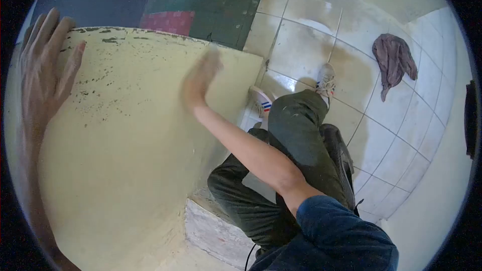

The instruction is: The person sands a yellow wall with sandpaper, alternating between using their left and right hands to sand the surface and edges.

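A pale yellow wall (125,135) with a chipped, dark-flecked top edge fills the left side of the view. My left hand (47,70) is at the wall's far left, near that edge, with its fingers stretched out and the thumb apart. Near the right end of the top edge, my right hand (203,75) is over the wall's face, its fingers smeared by motion. Whether it holds anything cannot be made out. Dark specks and bare patches mark the paint between the two hands.
A crumpled brown cloth (394,60) lies on the stained white floor tiles (306,40) at right. My shoes (326,80) and bent legs are below. Beyond the wall edge are a dark green surface (226,5) and a pink patch (168,21). A grey-white block (216,231) is at the bottom.
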`<state>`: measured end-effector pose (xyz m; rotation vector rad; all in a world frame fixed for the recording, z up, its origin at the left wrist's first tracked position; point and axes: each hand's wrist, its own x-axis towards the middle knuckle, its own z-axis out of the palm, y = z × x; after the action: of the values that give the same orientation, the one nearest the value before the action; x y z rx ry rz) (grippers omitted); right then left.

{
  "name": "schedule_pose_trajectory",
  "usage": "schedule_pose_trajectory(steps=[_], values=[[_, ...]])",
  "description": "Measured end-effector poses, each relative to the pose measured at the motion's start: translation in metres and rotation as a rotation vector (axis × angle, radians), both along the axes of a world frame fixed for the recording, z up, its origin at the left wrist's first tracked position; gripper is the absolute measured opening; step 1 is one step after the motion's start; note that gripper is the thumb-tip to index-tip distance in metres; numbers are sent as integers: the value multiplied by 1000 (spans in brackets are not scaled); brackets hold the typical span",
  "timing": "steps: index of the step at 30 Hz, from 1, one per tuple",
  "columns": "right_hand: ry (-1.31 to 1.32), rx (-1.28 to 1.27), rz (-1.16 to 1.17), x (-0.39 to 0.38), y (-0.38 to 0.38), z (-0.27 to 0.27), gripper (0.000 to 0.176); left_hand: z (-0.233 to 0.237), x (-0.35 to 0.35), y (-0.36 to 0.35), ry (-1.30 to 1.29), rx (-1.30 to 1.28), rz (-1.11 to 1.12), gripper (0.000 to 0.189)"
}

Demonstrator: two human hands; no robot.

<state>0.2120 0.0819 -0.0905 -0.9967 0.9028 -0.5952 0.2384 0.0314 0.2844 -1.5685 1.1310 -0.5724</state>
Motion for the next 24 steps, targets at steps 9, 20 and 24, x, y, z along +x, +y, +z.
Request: schedule_pose_trajectory(steps=[9,20,24], values=[[-227,-297,32,-29,42,-31,58,-2,15,12,92,-107,-45,45],[-390,-927,175,-35,14,89,70,6,48,28,130,5,-201,43],[-27,-337,8,-19,34,-33,61,1,8,5,55,-21,-68,41]])
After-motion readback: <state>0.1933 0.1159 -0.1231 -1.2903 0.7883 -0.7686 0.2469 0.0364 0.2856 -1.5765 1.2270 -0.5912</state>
